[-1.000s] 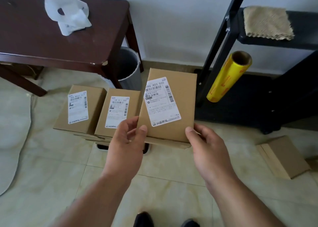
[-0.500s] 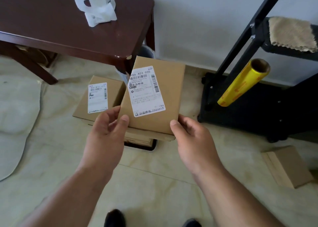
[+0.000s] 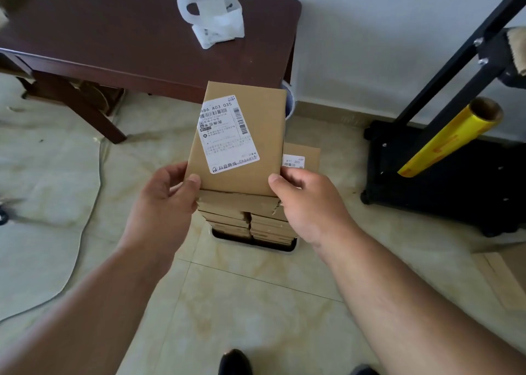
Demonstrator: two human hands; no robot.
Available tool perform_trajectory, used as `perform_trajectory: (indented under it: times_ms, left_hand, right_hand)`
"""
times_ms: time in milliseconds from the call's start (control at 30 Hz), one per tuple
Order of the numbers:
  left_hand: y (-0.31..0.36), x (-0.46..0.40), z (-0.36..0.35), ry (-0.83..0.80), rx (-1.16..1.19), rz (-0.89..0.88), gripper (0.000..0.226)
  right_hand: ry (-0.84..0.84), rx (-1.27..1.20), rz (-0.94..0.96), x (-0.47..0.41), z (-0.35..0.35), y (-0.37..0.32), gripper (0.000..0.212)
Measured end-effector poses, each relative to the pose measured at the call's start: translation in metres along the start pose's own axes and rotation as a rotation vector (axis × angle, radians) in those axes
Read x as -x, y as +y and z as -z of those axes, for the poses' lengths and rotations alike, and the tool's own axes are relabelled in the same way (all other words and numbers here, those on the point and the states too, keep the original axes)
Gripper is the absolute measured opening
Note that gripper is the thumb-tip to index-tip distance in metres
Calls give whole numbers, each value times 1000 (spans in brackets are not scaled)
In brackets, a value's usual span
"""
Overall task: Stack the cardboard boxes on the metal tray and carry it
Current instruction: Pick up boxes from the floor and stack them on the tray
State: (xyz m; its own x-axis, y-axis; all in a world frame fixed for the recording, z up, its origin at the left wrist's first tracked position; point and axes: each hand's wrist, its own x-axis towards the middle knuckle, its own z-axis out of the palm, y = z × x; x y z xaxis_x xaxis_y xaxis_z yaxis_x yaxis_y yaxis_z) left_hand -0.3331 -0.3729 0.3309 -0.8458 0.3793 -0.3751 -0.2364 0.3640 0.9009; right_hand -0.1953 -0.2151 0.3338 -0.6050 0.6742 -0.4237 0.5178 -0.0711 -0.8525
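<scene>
The brown cardboard box with the white shipping label [image 3: 242, 138], at centre frame, covers most of the stacked cardboard boxes [image 3: 250, 221] below it, and of the second labelled box [image 3: 301, 158] to its right only a corner shows. Of the metal tray [image 3: 253, 245] under the stack only the near rim shows. The yellow roll of film [image 3: 447, 141] at right has its lower end hidden, and the beige cloth [image 3: 518, 53] is cut off by the right edge.
</scene>
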Motion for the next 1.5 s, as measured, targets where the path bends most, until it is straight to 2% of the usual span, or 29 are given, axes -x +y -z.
perform_trajectory:
  times_ms: [267, 933, 1167, 1300, 1367, 1500]
  left_hand:
    - [-19, -57, 35, -28, -102, 6, 33]
    - [-44, -89, 41, -12, -83, 70, 25]
    - [-43, -69, 42, 58, -50, 114, 49]
    - [-62, -45, 45, 76, -56, 198, 48]
    - [-72, -30, 44, 67, -81, 250, 45]
    - [-85, -1, 30, 14, -118, 310, 18]
  right_hand:
    - [-7, 78, -41, -34, -50, -4, 28]
    - [-14, 87, -113, -53, -83, 7, 24]
    - [77, 66, -111, -39, -71, 3, 46]
    - [89, 17, -142, -21, -57, 17, 48]
    - [106, -27, -166, -11, -48, 29, 38]
    - [136, -103, -179, 11, -18, 52, 35]
